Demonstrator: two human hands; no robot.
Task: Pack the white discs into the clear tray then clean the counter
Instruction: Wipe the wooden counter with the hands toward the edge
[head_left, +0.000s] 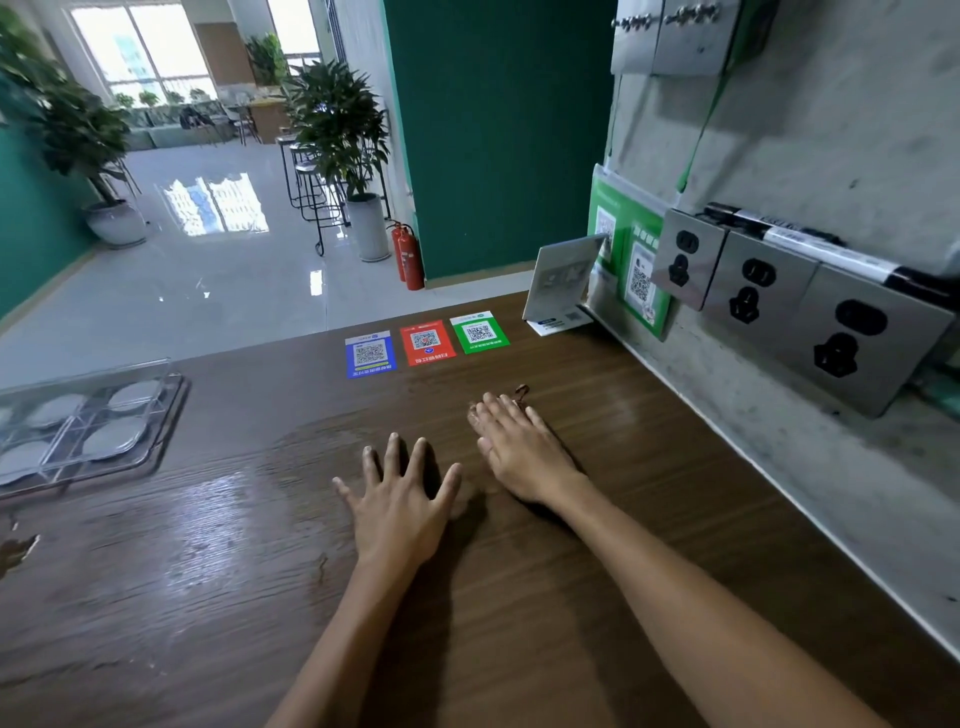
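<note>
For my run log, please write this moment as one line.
stage: cleaning | white discs: in clear tray | left hand: flat on counter | right hand: flat, by brown scrap

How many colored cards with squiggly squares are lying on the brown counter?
3, lying in a row at the counter's far edge: a blue card on the left, a red card in the middle, a green card on the right. More codes hang on the wall.

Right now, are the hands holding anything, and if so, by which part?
Nothing is held. The left hand lies flat with fingers spread on the wooden counter; the right hand also rests flat on it, fingers straight.
</note>
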